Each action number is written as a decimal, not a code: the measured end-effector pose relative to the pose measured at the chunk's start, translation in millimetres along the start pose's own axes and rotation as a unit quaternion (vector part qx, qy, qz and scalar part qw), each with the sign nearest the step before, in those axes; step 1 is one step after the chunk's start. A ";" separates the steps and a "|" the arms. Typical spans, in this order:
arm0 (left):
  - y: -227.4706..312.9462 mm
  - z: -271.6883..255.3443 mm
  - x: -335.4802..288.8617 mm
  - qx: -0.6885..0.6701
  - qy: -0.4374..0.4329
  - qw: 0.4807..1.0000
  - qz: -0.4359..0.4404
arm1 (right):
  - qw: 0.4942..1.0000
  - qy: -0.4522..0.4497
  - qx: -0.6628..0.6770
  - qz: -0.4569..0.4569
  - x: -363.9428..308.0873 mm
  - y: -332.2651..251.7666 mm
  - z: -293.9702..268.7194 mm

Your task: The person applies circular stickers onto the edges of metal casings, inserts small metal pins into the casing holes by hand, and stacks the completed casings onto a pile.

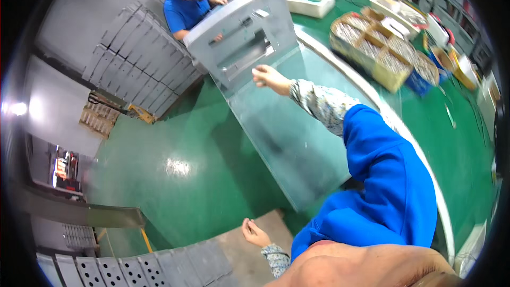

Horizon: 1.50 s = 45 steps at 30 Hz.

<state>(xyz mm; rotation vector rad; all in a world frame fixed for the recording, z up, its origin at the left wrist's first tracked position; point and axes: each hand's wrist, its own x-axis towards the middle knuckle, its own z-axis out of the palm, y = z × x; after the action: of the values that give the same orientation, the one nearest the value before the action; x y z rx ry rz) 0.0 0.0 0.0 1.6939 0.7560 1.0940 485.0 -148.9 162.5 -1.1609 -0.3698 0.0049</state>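
A grey box-like metal housing point(236, 34) with a rectangular cutout stands tilted at the far end of a green-topped table point(292, 143). My right hand point(272, 79), in a patterned sleeve, reaches over the table just in front of the housing's lower edge. Its fingers are pinched together; a pale spot shows at the tips, too small to name. My left hand point(256, 234) hangs low, away from the table, near stacked grey panels point(196, 263). Its fingers are loosely curled and apart, with nothing seen in them. Behind the housing, a co-worker in blue point(183, 10) has both hands at it.
Stacked grey metal parts point(141, 56) stand beyond the table at the left. Divided bins of small parts point(372, 48) and white trays point(309, 0) are at the right and back. A wooden pallet point(99, 117) sits at the far left. A white curved edge point(366, 87) runs along the table.
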 end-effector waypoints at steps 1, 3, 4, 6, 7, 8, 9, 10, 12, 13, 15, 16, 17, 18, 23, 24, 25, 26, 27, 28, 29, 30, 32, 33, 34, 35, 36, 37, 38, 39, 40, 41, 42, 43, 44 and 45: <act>1.4 14.9 -8.6 -0.002 -0.016 1.000 -0.019 | 1.000 -0.011 0.006 0.004 16.9 8.2 3.0; 51.2 40.2 -118.6 0.025 -0.002 0.991 -0.129 | 0.980 0.032 0.140 0.136 76.7 -9.7 -46.0; 64.4 27.9 -116.3 0.101 -0.001 0.990 -0.097 | 0.970 0.067 0.199 0.124 86.5 -12.7 -12.4; 69.4 32.9 -106.3 0.120 0.008 0.989 -0.090 | 0.940 0.124 0.282 0.148 139.5 -30.0 -15.9; 85.6 39.5 -105.9 0.130 0.014 0.987 -0.093 | 0.930 0.089 0.332 0.134 151.4 -27.0 -27.7; 106.2 45.3 -105.1 0.159 0.026 0.983 -0.090 | 0.916 0.123 0.355 0.139 159.3 -25.1 -36.0; 120.7 44.8 -106.0 0.195 0.040 0.976 -0.088 | 0.899 0.156 0.380 0.149 158.3 -20.0 -37.0; 119.7 44.1 -107.6 0.165 0.062 0.981 -0.083 | 0.895 0.157 0.387 0.156 152.3 -16.2 -38.3; 134.3 54.2 -103.8 0.176 0.057 0.980 -0.074 | 0.879 0.139 0.444 0.107 131.9 -15.3 -50.4; 142.0 61.3 -102.8 0.182 0.052 0.979 -0.073 | 0.868 0.144 0.459 0.121 112.0 -8.5 -54.5; 144.1 88.7 -79.9 0.150 0.004 0.989 0.005 | 0.833 0.206 0.486 0.166 57.5 -3.3 -59.6; 155.2 114.7 -65.5 0.131 -0.033 0.989 0.064 | 0.814 0.256 0.501 0.146 31.9 5.1 -73.4; 166.8 131.2 -47.8 0.123 -0.061 0.983 0.118 | 0.785 0.337 0.503 0.128 -11.6 -1.6 -62.0; 182.5 159.2 -34.4 0.128 -0.112 0.966 0.193 | 0.752 0.349 0.544 0.128 -46.4 17.4 -93.0; 239.9 267.9 -3.5 0.268 -0.346 0.785 0.438 | 0.698 0.342 0.587 0.227 -233.1 45.3 -131.9; 218.0 270.5 -0.9 0.308 -0.346 0.758 0.460 | 0.707 0.317 0.583 0.245 -255.4 39.1 -124.4; 224.8 273.2 -10.9 0.339 -0.385 0.745 0.426 | 0.716 0.299 0.577 0.255 -274.8 31.4 -132.3; 221.7 270.9 -21.0 0.345 -0.450 0.746 0.348 | 0.710 0.325 0.571 0.253 -296.9 23.2 -143.6; 233.1 243.6 4.7 0.360 -0.533 0.709 0.289 | 0.725 0.346 0.517 0.296 -322.1 7.4 -104.0; 227.9 244.6 -5.9 0.354 -0.539 0.707 0.290 | 0.762 0.323 0.436 0.354 -329.0 -0.6 -119.0; 217.3 243.4 -19.0 0.345 -0.498 0.720 0.338 | 0.779 0.307 0.300 0.456 -349.2 -9.2 -143.5; 206.2 254.1 -28.1 0.335 -0.445 0.734 0.388 | 0.848 0.222 0.177 0.447 -358.3 -29.9 -161.6; 191.3 255.1 -40.3 0.368 -0.461 0.732 0.342 | 0.927 0.095 -0.111 0.346 -385.4 -69.8 -195.4; 185.4 252.3 -46.2 0.363 -0.467 0.737 0.327 | 0.926 0.049 -0.272 0.256 -397.5 -85.4 -218.5; 182.1 246.2 -51.0 0.374 -0.473 0.733 0.316 | 0.888 0.104 -0.390 0.222 -401.3 -108.9 -233.6; 179.8 241.4 -53.6 0.377 -0.475 0.732 0.310 | 0.832 0.153 -0.500 0.183 -402.1 -129.2 -246.1; 177.4 240.7 -57.4 0.361 -0.480 0.743 0.295 | 0.804 0.190 -0.537 0.173 -401.2 -138.0 -271.0; 177.3 246.0 -63.7 0.345 -0.485 0.754 0.279 | 0.772 0.227 -0.572 0.162 -392.2 -145.0 -302.6; 186.7 247.2 -66.1 0.358 -0.482 0.751 0.277 | 0.744 0.202 -0.614 0.170 -377.3 -153.8 -325.0; 184.5 247.4 -68.8 0.360 -0.485 0.749 0.272 | 0.713 0.178 -0.655 0.177 -365.4 -160.0 -344.3; 181.8 251.5 -70.5 0.349 -0.487 0.752 0.276 | 0.712 0.176 -0.656 0.179 -353.0 -155.8 -363.8; 180.6 255.4 -72.0 0.338 -0.489 0.754 0.280 | 0.709 0.113 -0.686 0.113 -341.8 -147.4 -380.0; 184.5 255.6 -71.7 0.329 -0.494 0.762 0.259 | 0.704 0.042 -0.707 0.044 -328.0 -143.7 -383.2; 184.7 255.0 -74.4 0.335 -0.492 0.763 0.253 | 0.730 -0.024 -0.680 0.059 -323.1 -141.1 -382.7; 184.3 254.5 -78.4 0.337 -0.493 0.765 0.243 | 0.702 -0.114 -0.693 0.114 -332.3 -144.7 -378.8; 183.6 252.5 -76.9 0.344 -0.488 0.768 0.233 | 0.668 -0.208 -0.696 0.163 -332.3 -156.7 -354.5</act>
<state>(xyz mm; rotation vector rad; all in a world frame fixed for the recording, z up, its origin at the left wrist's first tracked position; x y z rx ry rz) 199.7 -227.5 108.3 2.7941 -0.0040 0.0271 245.5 -593.3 86.6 -2.7937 -0.5787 0.3696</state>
